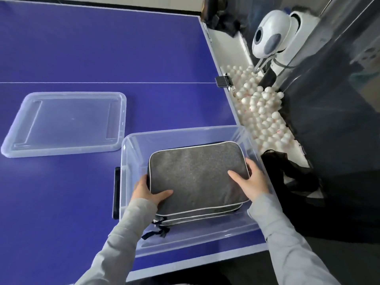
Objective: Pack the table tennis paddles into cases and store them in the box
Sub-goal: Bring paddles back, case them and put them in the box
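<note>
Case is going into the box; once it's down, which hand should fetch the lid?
Probably the left hand: the lid lies on the table to the box's left. The right hand holds the case's far side.

**Both hands clasp from opposite sides**

Two arms in light grey sleeves reach forward from the near edge of the tabletop, converging slightly. The left hand [147,191] is turned palm inward, thumb lying flat across the top and pointing right, its fingers hidden beyond the left side. The right hand [249,177] mirrors it, thumb stretched left over the top, fingers curled round the right side. Both wrists are nearly straight, cuffs drawn close to the hands.
</note>
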{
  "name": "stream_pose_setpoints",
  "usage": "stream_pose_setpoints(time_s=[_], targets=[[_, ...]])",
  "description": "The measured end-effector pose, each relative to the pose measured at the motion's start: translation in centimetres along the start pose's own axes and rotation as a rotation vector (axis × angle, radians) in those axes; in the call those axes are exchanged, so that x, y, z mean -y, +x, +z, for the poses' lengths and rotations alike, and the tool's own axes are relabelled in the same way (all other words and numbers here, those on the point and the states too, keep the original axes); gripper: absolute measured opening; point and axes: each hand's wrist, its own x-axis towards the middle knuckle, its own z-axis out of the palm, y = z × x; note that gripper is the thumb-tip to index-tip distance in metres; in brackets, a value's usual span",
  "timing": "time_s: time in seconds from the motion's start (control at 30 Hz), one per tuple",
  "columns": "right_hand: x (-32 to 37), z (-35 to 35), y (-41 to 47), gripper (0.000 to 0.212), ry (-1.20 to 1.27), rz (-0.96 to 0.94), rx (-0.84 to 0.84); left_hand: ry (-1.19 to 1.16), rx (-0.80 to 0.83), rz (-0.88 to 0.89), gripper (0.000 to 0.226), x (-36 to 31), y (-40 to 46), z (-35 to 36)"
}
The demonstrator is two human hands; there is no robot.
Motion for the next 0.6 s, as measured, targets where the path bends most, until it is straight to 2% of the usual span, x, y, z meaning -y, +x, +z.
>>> stream_pose_setpoints(time_s=[0.1,0.27,0.43,0.6], targets=[[-1.1,0.4,0.1,0.064,-0.049,0.009,0.021,0.061,-0.046,-0.020,0.073,0.5,0.0,0.8],[-1.1,0.5,-0.2,0.086,-0.089,-0.010,0.073,0.070,-0.074,-0.050,0.079,1.3,0.4,1.1],[-1.8,0.5,-0.7,0.087,-0.086,-0.064,0.105,0.030,-0.083,-0.065,0.100,1.7,0.0,1.6],[-2.4,0.6,-1.0,0.083,-0.049,-0.097,0.118,0.025,-0.077,-0.087,0.095,2.1,0.3,1.6]])
